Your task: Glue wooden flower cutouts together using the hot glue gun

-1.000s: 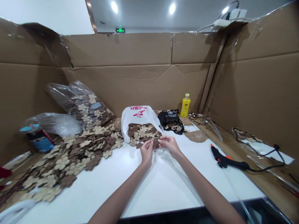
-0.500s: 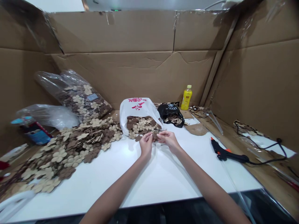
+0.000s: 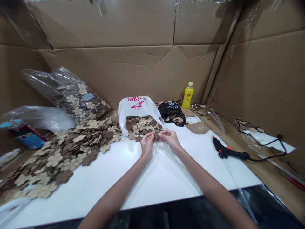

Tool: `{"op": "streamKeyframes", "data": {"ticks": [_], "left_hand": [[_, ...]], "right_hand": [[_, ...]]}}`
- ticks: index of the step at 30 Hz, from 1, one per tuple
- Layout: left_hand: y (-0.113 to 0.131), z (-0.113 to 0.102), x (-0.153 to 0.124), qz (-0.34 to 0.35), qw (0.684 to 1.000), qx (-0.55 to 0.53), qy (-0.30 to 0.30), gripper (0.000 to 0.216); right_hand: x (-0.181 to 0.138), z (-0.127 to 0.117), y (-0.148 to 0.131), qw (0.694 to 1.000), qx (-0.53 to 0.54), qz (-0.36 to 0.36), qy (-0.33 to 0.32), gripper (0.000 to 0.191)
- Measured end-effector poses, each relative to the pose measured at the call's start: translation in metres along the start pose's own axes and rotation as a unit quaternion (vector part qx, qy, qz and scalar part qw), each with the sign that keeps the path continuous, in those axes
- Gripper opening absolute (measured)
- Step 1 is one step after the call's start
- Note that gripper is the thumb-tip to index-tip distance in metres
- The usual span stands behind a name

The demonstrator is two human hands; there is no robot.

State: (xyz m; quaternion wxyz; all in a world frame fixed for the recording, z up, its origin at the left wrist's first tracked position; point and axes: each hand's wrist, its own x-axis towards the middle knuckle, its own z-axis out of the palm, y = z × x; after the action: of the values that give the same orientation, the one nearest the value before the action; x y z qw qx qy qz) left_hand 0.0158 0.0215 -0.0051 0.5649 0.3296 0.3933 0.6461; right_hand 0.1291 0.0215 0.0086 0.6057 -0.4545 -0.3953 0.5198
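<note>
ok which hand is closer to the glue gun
Right. The right hand is nearer, with the glue gun lying off to its right on the white table. The left hand is farther away, on the other side of the right hand.

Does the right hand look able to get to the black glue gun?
Probably yes: only white tabletop lies between the right hand and the glue gun, so the way looks free.

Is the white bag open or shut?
Open: the white plastic bag gapes at the front, and brown and beige flower cutouts sit in its mouth.
</note>
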Motion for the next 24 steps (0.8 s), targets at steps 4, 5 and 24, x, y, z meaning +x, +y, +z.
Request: {"op": "streamKeyframes", "data": {"ticks": [4, 5, 24], "left_hand": [[0.0004, 0.0012, 0.0008, -0.002, 1.000, -0.011, -0.009, 0.027], [0.0004, 0.0015, 0.0008, -0.001, 1.000, -0.013, -0.013, 0.027], [0.0002, 0.0000, 0.0022, 0.027, 0.998, 0.051, -0.011, 0.036]], "right_hand": [[-0.0013, 0.0006, 0.0001, 0.999, -0.017, -0.032, -0.005, 0.031], [-0.0016, 0.0007, 0.0005, 0.999, -0.022, -0.043, -0.006, 0.030], [-0.0008, -0.0001, 0.0046, 0.992, -0.082, -0.096, -0.031, 0.024]]}}
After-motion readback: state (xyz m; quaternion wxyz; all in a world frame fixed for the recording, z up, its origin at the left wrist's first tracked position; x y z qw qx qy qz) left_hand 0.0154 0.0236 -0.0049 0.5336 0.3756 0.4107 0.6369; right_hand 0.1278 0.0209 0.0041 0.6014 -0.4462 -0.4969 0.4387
